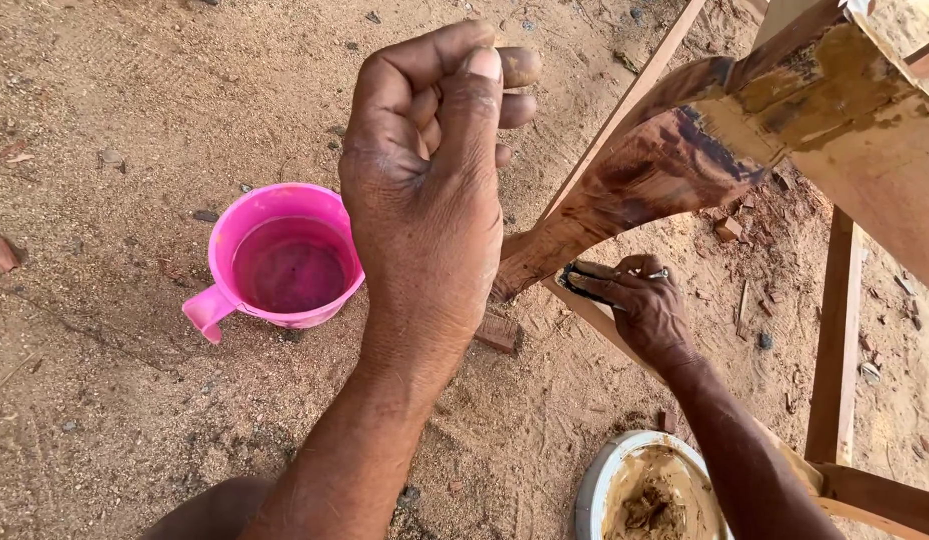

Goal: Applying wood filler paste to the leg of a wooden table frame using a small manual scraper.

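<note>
From the head view, your left hand (pixel 430 170) is raised close to the camera, curled into a loose fist with the thumb laid over the bent fingers; nothing shows inside it, and it touches nothing. Below and to its left a pink mug (pixel 285 262) stands upright on the sandy ground (pixel 105 110), its handle pointing toward the lower left, with dark liquid inside. Your right hand (pixel 640 300) is lower and farther off, fingers pressed together around a small dark tool (pixel 585 282) that you hold against the underside of a curved wooden leg (pixel 675 150). The tool is too small and too covered by your fingers to tell its kind. A ring shows on one finger of that hand. The leg belongs to a wooden frame (pixel 840 330) lying tilted on the ground, with pale straight rails running beside and beneath it; the leg's surface is blotched dark brown and reddish over lighter wood. Just beside your right forearm, at the bottom edge, sits a white bowl (pixel 595 490) holding brown paste, partly cut off by the picture's edge. Wood chips (pixel 730 228) and scraps lie scattered on the ground under the frame.
</note>
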